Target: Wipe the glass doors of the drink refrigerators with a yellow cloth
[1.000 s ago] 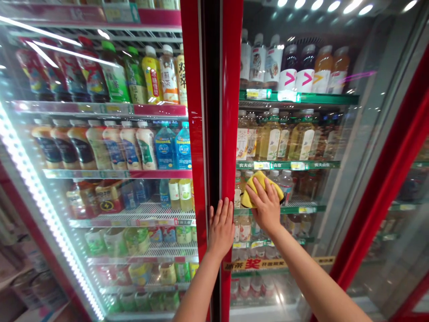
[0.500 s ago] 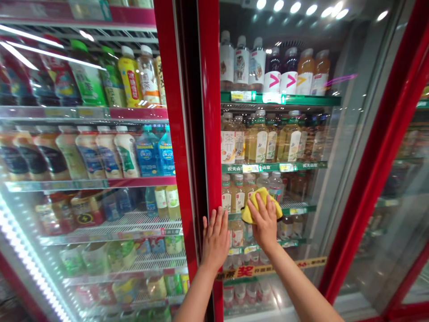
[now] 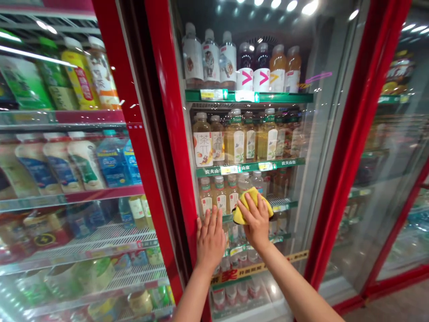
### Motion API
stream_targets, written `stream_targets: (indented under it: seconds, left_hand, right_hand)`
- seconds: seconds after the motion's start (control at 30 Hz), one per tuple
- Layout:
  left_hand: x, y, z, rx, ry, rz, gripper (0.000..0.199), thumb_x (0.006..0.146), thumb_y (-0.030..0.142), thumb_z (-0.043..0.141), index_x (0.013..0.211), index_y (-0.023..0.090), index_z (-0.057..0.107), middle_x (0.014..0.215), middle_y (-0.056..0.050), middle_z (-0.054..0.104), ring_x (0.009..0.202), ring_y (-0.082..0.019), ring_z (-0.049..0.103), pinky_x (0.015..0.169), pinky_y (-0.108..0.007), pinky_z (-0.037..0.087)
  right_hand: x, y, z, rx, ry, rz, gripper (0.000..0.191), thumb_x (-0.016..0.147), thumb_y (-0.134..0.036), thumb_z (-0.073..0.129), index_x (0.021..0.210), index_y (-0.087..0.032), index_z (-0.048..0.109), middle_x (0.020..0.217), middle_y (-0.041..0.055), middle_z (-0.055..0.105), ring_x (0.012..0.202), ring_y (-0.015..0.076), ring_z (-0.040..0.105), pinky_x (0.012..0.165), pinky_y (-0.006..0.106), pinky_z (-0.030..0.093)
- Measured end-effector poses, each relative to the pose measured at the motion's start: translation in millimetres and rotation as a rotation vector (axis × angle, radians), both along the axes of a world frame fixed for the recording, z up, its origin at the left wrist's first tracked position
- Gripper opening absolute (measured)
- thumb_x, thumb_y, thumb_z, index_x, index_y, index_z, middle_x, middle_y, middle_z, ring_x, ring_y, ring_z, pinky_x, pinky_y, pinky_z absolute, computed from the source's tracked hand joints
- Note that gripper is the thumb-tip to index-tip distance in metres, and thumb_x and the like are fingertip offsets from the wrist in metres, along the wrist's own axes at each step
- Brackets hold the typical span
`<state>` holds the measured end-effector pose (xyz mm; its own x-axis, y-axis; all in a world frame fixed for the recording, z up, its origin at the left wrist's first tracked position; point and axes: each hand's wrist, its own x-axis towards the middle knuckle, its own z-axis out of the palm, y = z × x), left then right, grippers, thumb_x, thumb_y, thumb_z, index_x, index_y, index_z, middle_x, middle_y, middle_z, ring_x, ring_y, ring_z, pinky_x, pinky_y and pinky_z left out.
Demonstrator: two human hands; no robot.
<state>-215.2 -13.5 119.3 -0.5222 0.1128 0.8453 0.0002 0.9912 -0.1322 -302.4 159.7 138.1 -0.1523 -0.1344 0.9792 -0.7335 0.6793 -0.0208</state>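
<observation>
My right hand (image 3: 257,223) presses a folded yellow cleaning cloth (image 3: 246,206) with a dark edge against the glass door (image 3: 295,179) of a drinks fridge. The fingers lie over the cloth, and part of it is hidden beneath them. To its left, my left hand (image 3: 211,241) rests flat on the door beside the red frame (image 3: 181,179), its fingers stretched out and holding nothing. Behind the glass, bottles of tea (image 3: 203,142) and other drinks stand in rows on green-edged shelves (image 3: 250,96).
A second fridge section (image 3: 80,192) full of bottles lies to the left, past a dark gap (image 3: 147,112) between the red frames. Another red door post (image 3: 348,147) stands at the right, with more shelves beyond it. A printed strip (image 3: 258,269) crosses the door low down.
The view has turned to the right, so the fridge has shifted left in the picture. My left hand has moved rightward over the door, closer to the cloth. My right hand still holds the cloth.
</observation>
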Motion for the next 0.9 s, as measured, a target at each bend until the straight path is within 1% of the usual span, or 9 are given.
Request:
stream_targets:
  seconds: [0.1,0.17,0.3,0.4,0.5,0.6,0.7,0.8,0.9]
  left_hand:
    - [-8,10,3.3,-0.017,0.005,-0.014,0.082,0.096,0.021,0.052,0.166,0.022,0.008,0.167,-0.009,0.031,0.156,-0.027,0.027,0.132,-0.051,0.01]
    - [-13,17,5.5,-0.02,0.023,-0.02,0.082,0.096,0.02,0.051,0.166,0.022,0.008,0.167,-0.009,0.029,0.157,-0.026,0.025,0.132,-0.05,0.01]
    - [-20,33,5.4,0.006,0.06,0.0,0.085,0.095,0.019,0.055,0.165,0.02,0.007,0.168,-0.011,0.026,0.157,-0.028,0.022,0.131,-0.051,0.012]
    - [-24,44,4.4,-0.004,0.064,0.002,0.087,0.095,0.021,0.058,0.165,0.021,0.007,0.168,-0.01,0.027,0.157,-0.028,0.023,0.131,-0.05,0.009]
    - [-28,55,6.8,-0.035,0.038,-0.015,0.085,0.095,0.021,0.057,0.165,0.023,0.008,0.167,-0.008,0.029,0.157,-0.026,0.024,0.131,-0.049,0.007]
    - [-32,64,10.0,-0.044,0.009,-0.016,0.084,0.096,0.021,0.056,0.165,0.023,0.009,0.166,-0.008,0.03,0.156,-0.026,0.026,0.131,-0.049,0.008]
    - [-35,73,9.9,-0.043,-0.011,-0.01,0.083,0.096,0.021,0.055,0.165,0.023,0.007,0.167,-0.008,0.029,0.156,-0.026,0.027,0.131,-0.05,0.009]
    - [-39,81,8.0,-0.044,-0.036,-0.013,0.083,0.096,0.022,0.055,0.165,0.024,0.008,0.167,-0.007,0.029,0.156,-0.026,0.025,0.131,-0.05,0.01]
    - [-43,89,8.2,-0.056,-0.065,-0.026,0.083,0.095,0.02,0.055,0.165,0.024,0.01,0.167,-0.006,0.028,0.157,-0.025,0.024,0.131,-0.049,0.01]
  right_hand:
    - [-15,16,14.9,0.012,0.01,0.002,0.076,0.087,-0.004,0.043,0.156,-0.037,0.043,0.16,0.0006,0.047,0.157,0.031,0.024,0.122,0.057,0.032]
    - [-28,33,17.9,-0.075,0.015,-0.027,0.078,0.085,-0.003,0.044,0.156,-0.036,0.043,0.162,0.0019,0.044,0.156,0.0323,0.025,0.121,0.06,0.034]
    - [-35,49,-4.7,-0.254,-0.032,-0.08,0.082,0.084,-0.003,0.042,0.16,-0.032,0.035,0.168,0.004,0.032,0.158,0.0345,0.017,0.119,0.066,0.033]
    - [-31,49,-11.4,-0.142,-0.024,-0.05,0.077,0.088,-0.002,0.042,0.158,-0.032,0.038,0.167,0.0037,0.036,0.159,0.0315,0.015,0.122,0.061,0.03]
    - [-38,59,6.2,-0.013,0.015,-0.007,0.068,0.091,-0.002,0.042,0.15,-0.035,0.051,0.159,0.0004,0.048,0.158,0.0264,0.022,0.124,0.053,0.029]
    - [-49,80,17.9,-0.119,0.032,-0.033,0.064,0.093,-0.004,0.042,0.148,-0.033,0.055,0.158,0.0015,0.051,0.156,0.0272,0.026,0.122,0.053,0.033]
    - [-50,91,5.8,-0.216,0.029,-0.106,0.062,0.094,-0.007,0.044,0.151,-0.03,0.051,0.158,0.0056,0.05,0.154,0.0304,0.03,0.117,0.055,0.038]
    - [-42,87,-5.6,-0.136,0.048,-0.125,0.058,0.096,-0.009,0.047,0.15,-0.03,0.052,0.154,0.0069,0.055,0.15,0.0302,0.036,0.113,0.051,0.041]
    - [-44,87,5.5,-0.045,0.097,-0.092,0.057,0.096,-0.008,0.049,0.145,-0.034,0.057,0.146,0.0021,0.063,0.147,0.026,0.04,0.114,0.047,0.04]
